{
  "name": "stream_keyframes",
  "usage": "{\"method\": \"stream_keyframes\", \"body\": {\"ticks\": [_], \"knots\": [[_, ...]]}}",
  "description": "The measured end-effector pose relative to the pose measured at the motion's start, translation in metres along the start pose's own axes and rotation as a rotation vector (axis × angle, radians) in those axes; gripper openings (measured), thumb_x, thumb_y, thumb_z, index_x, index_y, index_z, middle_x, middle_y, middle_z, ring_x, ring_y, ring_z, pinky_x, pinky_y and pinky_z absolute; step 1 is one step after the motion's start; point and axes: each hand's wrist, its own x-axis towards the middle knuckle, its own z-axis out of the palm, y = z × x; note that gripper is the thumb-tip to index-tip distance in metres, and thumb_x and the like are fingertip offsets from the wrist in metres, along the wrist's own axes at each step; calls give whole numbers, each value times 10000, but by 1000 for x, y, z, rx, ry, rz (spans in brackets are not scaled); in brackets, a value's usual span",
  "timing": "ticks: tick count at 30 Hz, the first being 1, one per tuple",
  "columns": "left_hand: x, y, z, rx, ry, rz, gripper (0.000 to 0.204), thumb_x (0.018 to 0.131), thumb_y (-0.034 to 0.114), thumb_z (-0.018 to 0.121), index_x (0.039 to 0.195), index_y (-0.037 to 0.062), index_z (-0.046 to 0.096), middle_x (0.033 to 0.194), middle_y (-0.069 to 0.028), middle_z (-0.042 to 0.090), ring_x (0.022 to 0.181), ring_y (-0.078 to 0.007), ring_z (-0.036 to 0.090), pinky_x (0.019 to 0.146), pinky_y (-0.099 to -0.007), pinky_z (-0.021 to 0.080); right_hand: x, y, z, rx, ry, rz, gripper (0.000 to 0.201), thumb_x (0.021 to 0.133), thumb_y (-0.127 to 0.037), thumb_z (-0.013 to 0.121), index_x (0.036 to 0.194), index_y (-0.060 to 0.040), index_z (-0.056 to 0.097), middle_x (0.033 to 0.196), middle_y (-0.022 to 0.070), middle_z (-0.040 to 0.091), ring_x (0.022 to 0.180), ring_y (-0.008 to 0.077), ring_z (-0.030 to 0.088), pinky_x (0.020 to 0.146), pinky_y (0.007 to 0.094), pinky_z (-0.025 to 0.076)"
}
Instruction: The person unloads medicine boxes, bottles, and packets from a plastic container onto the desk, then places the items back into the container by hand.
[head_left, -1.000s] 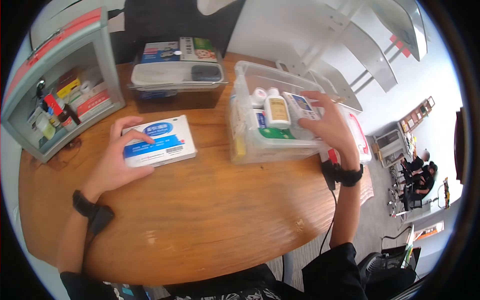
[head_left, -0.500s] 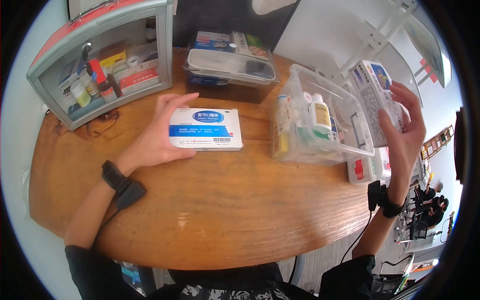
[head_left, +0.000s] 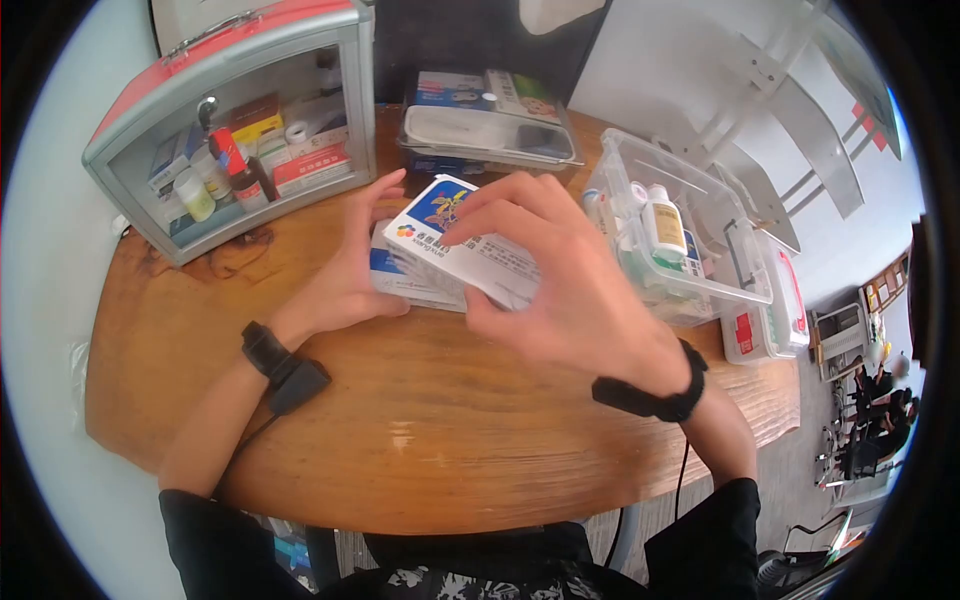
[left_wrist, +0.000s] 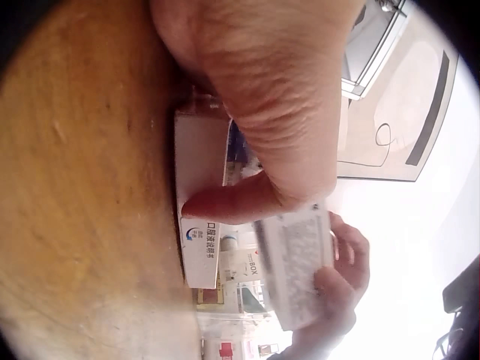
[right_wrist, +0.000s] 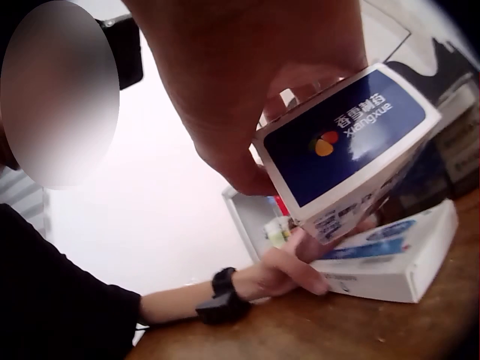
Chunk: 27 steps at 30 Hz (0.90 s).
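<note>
A white and blue medicine box (right_wrist: 424, 259) lies flat on the wooden table, largely covered from above by a second box. My left hand (head_left: 340, 280) holds its left end, the thumb (left_wrist: 225, 206) along the near side and the fingers round the far side. Just over it, my right hand (head_left: 575, 295) grips a white medicine box (head_left: 440, 210) with a dark blue end panel (right_wrist: 352, 139). This upper box is tilted and overlaps the lower one in the head view.
At the back left stands a clear-fronted medicine case (head_left: 230, 235) with a red top, with bottles and boxes inside. A lidded dark bin (head_left: 490, 150) is behind. On the right, an open clear plastic bin (head_left: 690, 290) holds a white bottle (head_left: 663, 225); a white case (head_left: 785, 300) sits beside it.
My right hand has lifted the medicine box out of the clear bin and carried it left, over the one at my left hand. The left hand has stayed at its box. The head view has shifted.
</note>
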Motion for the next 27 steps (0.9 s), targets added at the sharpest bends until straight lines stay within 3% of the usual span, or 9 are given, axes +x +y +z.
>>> {"method": "stream_keyframes", "body": {"ticks": [2,4,11,15,18,22,24,26,27], "knots": [[0,-1,-1,-51,16,-36,1342,641,2,889,1755,163,159,1626,-154,332,1524,-344,403,1304,-495,336,3,19,19,18,-27,12,437,765,-20,782,1195,-89,752,1310,111,672,1234,343,616,1071,450,527],[2,-6,-3,8,-10,47,1327,636,-11,895,1750,161,194,1650,-154,311,1540,-338,396,1294,-484,350,5,37,30,122,-91,-136,442,766,-27,767,1205,-68,729,1265,124,645,1169,356,576,1029,450,526],[4,11,0,-191,-49,-92,1226,614,-127,850,1691,167,345,1494,-80,526,1409,-250,537,1232,-406,451,15,55,45,171,-161,-149,491,778,-79,732,1268,-75,707,1291,126,626,1239,377,556,1174,532,422],[4,4,1,-170,11,-117,1200,568,-135,864,1644,151,417,1486,-69,536,1403,-242,539,1198,-386,471,-6,16,37,-12,-47,-213,518,760,-118,759,1275,-100,711,1322,103,633,1326,349,555,1237,572,378],[4,1,8,-191,81,-119,1205,519,-149,855,1617,138,451,1484,-60,534,1398,-236,539,1182,-367,477,-33,-13,-1,-198,-7,-357,442,737,-88,725,1174,-128,779,1310,105,728,1307,341,628,1252,614,344],[2,-1,16,-172,124,-68,1195,488,-169,796,1592,134,454,1481,-57,521,1404,-236,532,1188,-357,473,-51,-23,-86,-615,151,-215,259,786,-52,748,1038,-96,791,1066,91,794,1188,329,688,1188,562,421],[3,0,23,-213,222,-97,1198,483,-179,760,1594,135,440,1484,-63,519,1401,-245,535,1185,-362,476,-51,5,-124,-706,238,-99,210,851,-61,739,1056,-46,781,1097,110,797,1139,322,689,1111,472,475],[4,5,29,-180,218,-96,1210,479,-182,738,1603,130,412,1482,-72,518,1401,-253,536,1174,-360,492,-53,43,-146,-546,365,194,195,922,-105,693,1085,-48,783,1040,122,797,1018,293,707,971,415,526],[3,7,32,-183,264,-116,1209,481,-179,738,1603,126,404,1477,-76,520,1397,-257,540,1168,-358,501,-57,64,-160,-505,306,336,204,951,-129,693,1108,-28,775,1049,138,799,998,302,722,942,408,545]]}}
